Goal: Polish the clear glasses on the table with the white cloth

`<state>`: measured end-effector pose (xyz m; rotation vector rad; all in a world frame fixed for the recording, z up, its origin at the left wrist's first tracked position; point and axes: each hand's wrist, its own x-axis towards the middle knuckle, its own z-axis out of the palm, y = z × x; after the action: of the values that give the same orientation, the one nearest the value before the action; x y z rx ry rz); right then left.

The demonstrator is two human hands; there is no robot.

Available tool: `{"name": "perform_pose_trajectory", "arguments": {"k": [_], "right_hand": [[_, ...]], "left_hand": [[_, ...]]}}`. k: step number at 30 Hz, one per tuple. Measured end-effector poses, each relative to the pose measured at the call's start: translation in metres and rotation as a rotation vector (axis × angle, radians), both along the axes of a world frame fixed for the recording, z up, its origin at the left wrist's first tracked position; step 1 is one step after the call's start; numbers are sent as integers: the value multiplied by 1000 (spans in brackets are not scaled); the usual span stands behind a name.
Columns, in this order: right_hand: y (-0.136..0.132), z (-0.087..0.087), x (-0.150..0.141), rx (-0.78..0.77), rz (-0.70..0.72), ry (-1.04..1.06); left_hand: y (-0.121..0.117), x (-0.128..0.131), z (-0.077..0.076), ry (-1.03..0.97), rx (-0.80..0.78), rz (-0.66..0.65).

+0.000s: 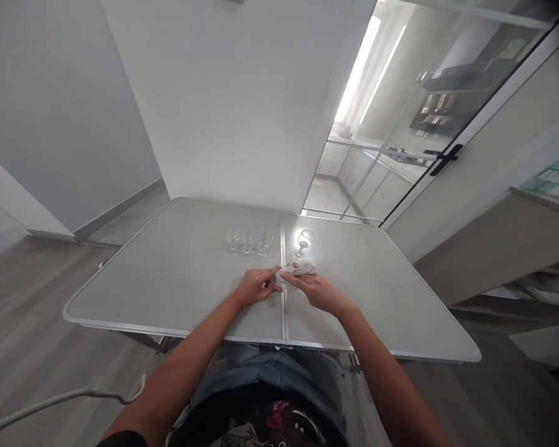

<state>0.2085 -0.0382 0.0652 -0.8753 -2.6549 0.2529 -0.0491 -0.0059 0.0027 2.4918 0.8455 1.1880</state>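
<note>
Taking the place where the two hands meet as the centre of the clock, with twelve pointing away from the person, the left hand (pixel 256 285) is at nine o'clock and the right hand (pixel 321 292) at about four. The fingers of the left hand are curled around a clear glass (pixel 276 279), which is at the very centre, just above the pale table (pixel 382 292) and near its metal seam (pixel 284 313); its shape is partly hidden by the hands. The fingers of the right hand are gripping a white cloth (pixel 302 267), and this cloth is bunched against the clear glass, on its right side. At one o'clock, just beyond the cloth, a stemmed glass (pixel 305 238) stands on the table, with a bright reflection near it. At ten o'clock there is a group of small glasses (pixel 248 242), placed close together; they are so transparent that I cannot count them with certainty. Farther away, toward one to two o'clock, there is a glazed door (pixel 377 124) with a black handle (pixel 446 160), and at twelve o'clock a white wall (pixel 233 105) rises behind the table.
</note>
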Motion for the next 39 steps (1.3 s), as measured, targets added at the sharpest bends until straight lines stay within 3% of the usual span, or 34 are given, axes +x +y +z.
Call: {"name": "perform_pose_trajectory", "arguments": {"k": [3,8,10,15,17,19,22,28,31,35,39], "right_hand": [[7,-9,5,61,48,-1],[9,-4,5,-33,-84,58],[6,2,0,-209,-125,168],[-4,10,-15,-889,-199,599],[-7,7,-18,-1034,-240,784],[-9,3,-20,-1080,-252,898],[-12,-3,-21,-1000,-234,840],[-14,0,-17,-479,-223,227],[-12,5,-19,-307,-208,55],[-17,-2,-32,-213,-298,224],[-22,-16,-38,-442,-267,606]], "left_hand": [[1,1,-1,-25,9,3],[3,0,-6,80,64,21],[3,-1,-7,127,82,38],[3,-3,-7,213,135,57],[4,-4,-7,194,138,85],[5,-5,-7,184,140,103],[5,-5,-7,198,157,100],[2,-3,-8,209,200,38],[3,-2,-9,160,211,51],[5,-2,-7,69,173,117],[4,-4,-3,75,149,90]]}}
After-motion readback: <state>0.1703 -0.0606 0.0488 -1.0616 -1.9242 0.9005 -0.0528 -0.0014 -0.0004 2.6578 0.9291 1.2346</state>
